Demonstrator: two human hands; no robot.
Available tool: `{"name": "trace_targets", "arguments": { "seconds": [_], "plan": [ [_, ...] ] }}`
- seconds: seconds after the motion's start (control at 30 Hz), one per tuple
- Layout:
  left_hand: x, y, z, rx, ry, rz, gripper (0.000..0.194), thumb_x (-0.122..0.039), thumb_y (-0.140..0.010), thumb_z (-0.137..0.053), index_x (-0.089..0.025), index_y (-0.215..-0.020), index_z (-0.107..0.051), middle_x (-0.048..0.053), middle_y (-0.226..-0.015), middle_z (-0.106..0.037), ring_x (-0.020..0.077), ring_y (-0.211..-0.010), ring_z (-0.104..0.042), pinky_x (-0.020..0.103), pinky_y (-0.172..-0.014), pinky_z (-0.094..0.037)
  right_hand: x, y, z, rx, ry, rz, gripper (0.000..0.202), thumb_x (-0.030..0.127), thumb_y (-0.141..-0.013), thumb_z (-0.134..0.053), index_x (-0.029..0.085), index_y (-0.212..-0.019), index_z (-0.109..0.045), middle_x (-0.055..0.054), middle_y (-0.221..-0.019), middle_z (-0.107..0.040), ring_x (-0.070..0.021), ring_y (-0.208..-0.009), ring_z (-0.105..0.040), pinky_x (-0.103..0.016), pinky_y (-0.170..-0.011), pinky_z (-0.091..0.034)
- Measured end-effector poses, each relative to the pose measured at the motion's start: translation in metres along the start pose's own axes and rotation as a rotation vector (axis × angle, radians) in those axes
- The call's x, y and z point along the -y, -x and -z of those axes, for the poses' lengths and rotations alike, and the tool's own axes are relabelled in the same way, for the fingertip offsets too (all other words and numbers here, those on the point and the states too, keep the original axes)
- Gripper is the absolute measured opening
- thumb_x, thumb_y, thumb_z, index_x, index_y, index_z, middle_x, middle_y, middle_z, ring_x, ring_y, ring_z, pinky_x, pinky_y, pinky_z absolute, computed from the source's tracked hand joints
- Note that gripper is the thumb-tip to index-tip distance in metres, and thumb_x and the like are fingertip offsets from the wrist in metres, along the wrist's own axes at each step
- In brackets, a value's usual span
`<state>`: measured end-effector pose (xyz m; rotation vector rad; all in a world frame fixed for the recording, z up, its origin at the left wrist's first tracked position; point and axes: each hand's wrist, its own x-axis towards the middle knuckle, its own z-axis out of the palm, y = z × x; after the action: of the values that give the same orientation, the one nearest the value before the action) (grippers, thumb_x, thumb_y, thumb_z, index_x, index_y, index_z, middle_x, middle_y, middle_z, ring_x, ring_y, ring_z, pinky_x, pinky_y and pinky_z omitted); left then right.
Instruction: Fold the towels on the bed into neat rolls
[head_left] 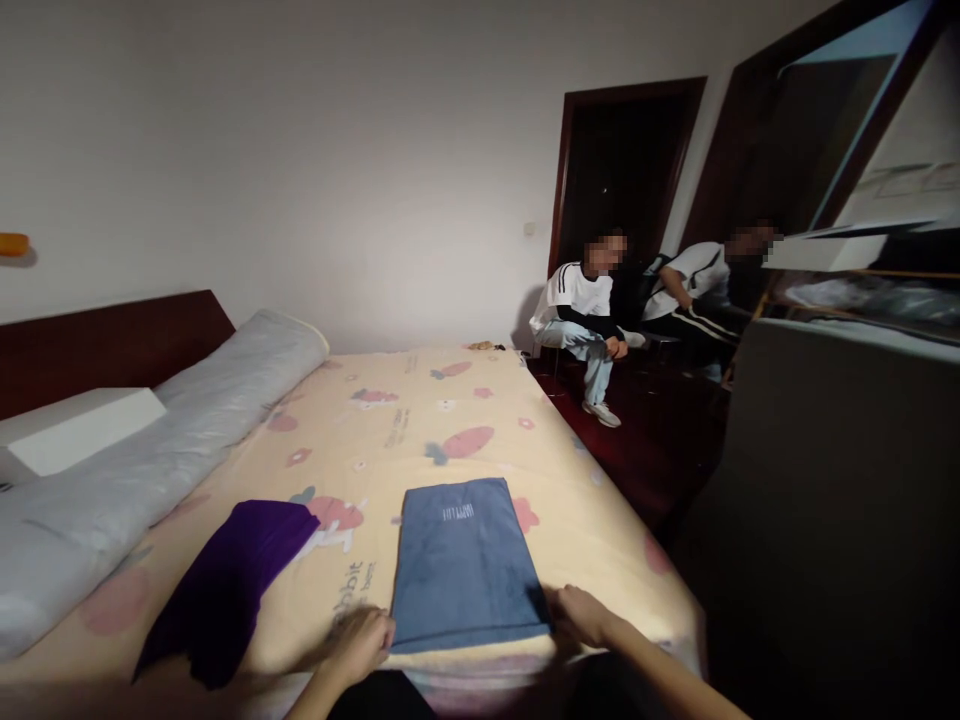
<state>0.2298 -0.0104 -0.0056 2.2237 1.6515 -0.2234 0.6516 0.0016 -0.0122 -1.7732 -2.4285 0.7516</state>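
Observation:
A flat blue towel (466, 565) with pale lettering near its far edge lies on the bed. The near left corner of it is pinched in my left hand (366, 645), whose fingers are curled closed. On the opposite side, my right hand (583, 615) is closed at the near right corner; its fingertips are partly hidden in shadow. To the left of the towel, a crumpled purple cloth (232, 580) rests on the patterned sheet, apart from both hands.
The bed (405, 400) has a cream printed sheet. A grey rolled bedding piece (187, 420) and a white box (82, 430) lie by the headboard (112, 340). Two seated people (577, 295) are beyond the bed's right side. A dark grey panel (825, 500) stands at right.

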Motion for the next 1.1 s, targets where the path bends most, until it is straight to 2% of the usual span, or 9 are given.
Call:
{"name": "trace_targets", "arguments": {
  "seconds": [0.27, 0.37, 0.43, 0.5, 0.6, 0.7, 0.87, 1.0, 1.1],
  "plan": [
    [-0.012, -0.001, -0.009, 0.005, -0.112, -0.103, 0.019, -0.015, -0.077, -0.053, -0.023, -0.085, -0.069, 0.006, -0.102, -0.07, 0.0231, -0.104, -0.061, 0.035, -0.095, -0.042, -0.002, -0.004, -0.01, 0.024, 0.093, 0.036, 0.017, 0.016, -0.069, -0.057, 0.02, -0.074, -0.072, -0.007, -0.081, -0.075, -0.0266, -0.08, -0.07, -0.032, -0.073, -0.047],
    [-0.029, 0.0, -0.004, -0.169, -0.135, -0.161, 0.023, -0.03, -0.088, -0.047, -0.023, -0.096, -0.068, 0.008, -0.113, -0.066, 0.0253, -0.114, -0.056, 0.041, -0.104, -0.039, 0.004, -0.012, 0.005, -0.088, 0.117, 0.061, 0.024, 0.024, -0.084, -0.051, 0.017, -0.094, -0.071, -0.013, -0.096, -0.074, -0.03, -0.092, -0.068, -0.041, -0.089, -0.045],
    [-0.042, -0.006, 0.0, -0.287, -0.145, -0.231, 0.035, -0.028, -0.094, -0.033, -0.023, -0.101, -0.067, 0.008, -0.11, -0.067, 0.0234, -0.11, -0.058, 0.041, -0.102, -0.041, 0.014, -0.02, 0.014, -0.166, 0.124, 0.077, 0.037, 0.024, -0.093, -0.035, 0.014, -0.106, -0.068, -0.019, -0.111, -0.07, -0.0312, -0.104, -0.065, -0.046, -0.097, -0.041],
    [-0.053, -0.019, 0.001, -0.296, -0.158, -0.316, 0.039, -0.023, -0.094, -0.029, -0.023, -0.107, -0.066, 0.009, -0.113, -0.068, 0.0225, -0.111, -0.059, 0.04, -0.103, -0.042, 0.031, -0.029, 0.015, -0.19, 0.124, 0.116, 0.041, 0.022, -0.092, -0.033, 0.011, -0.117, -0.064, -0.021, -0.129, -0.062, -0.0312, -0.117, -0.059, -0.046, -0.102, -0.039],
    [-0.069, -0.048, -0.008, -0.232, -0.184, -0.371, 0.043, -0.02, -0.09, -0.035, -0.021, -0.124, -0.061, 0.01, -0.138, -0.059, 0.0252, -0.128, -0.052, 0.043, -0.11, -0.038, 0.066, -0.041, -0.008, -0.15, 0.123, 0.211, 0.053, 0.022, -0.083, -0.047, 0.014, -0.135, -0.054, -0.015, -0.148, -0.045, -0.0283, -0.133, -0.047, -0.042, -0.109, -0.036],
    [-0.086, -0.076, -0.037, -0.266, -0.182, -0.264, 0.053, -0.014, -0.088, -0.032, -0.02, -0.138, -0.051, 0.011, -0.148, -0.05, 0.0254, -0.136, -0.045, 0.045, -0.113, -0.037, 0.093, -0.054, -0.057, -0.142, 0.065, 0.269, 0.062, 0.017, -0.081, -0.045, 0.016, -0.143, -0.046, -0.011, -0.151, -0.04, -0.0239, -0.138, -0.041, -0.039, -0.112, -0.035],
    [-0.103, -0.093, -0.098, -0.358, -0.131, -0.067, 0.062, -0.012, -0.086, -0.034, -0.023, -0.147, -0.035, 0.008, -0.153, -0.04, 0.0243, -0.141, -0.04, 0.043, -0.115, -0.038, 0.095, -0.073, -0.131, -0.312, -0.006, 0.269, 0.064, 0.018, -0.084, -0.046, 0.021, -0.148, -0.039, -0.007, -0.151, -0.038, -0.0231, -0.139, -0.04, -0.038, -0.113, -0.036],
    [-0.086, -0.085, -0.118, -0.408, -0.07, -0.017, 0.058, -0.021, -0.09, -0.034, -0.031, -0.147, -0.027, 0.0, -0.156, -0.031, 0.0217, -0.143, -0.034, 0.046, -0.118, -0.034, 0.074, -0.074, -0.142, -0.381, 0.027, 0.338, 0.056, 0.031, -0.094, -0.044, 0.029, -0.149, -0.034, -0.004, -0.153, -0.034, -0.0247, -0.14, -0.038, -0.044, -0.115, -0.035],
    [-0.06, -0.073, -0.116, -0.472, -0.083, 0.09, 0.053, -0.03, -0.093, -0.034, -0.035, -0.146, -0.031, -0.001, -0.155, -0.033, 0.0227, -0.142, -0.036, 0.049, -0.116, -0.035, 0.055, -0.067, -0.134, -0.432, 0.01, 0.148, 0.053, 0.045, -0.097, -0.038, 0.03, -0.148, -0.037, -0.005, -0.154, -0.033, -0.0285, -0.141, -0.034, -0.052, -0.114, -0.033]
  ]
}}
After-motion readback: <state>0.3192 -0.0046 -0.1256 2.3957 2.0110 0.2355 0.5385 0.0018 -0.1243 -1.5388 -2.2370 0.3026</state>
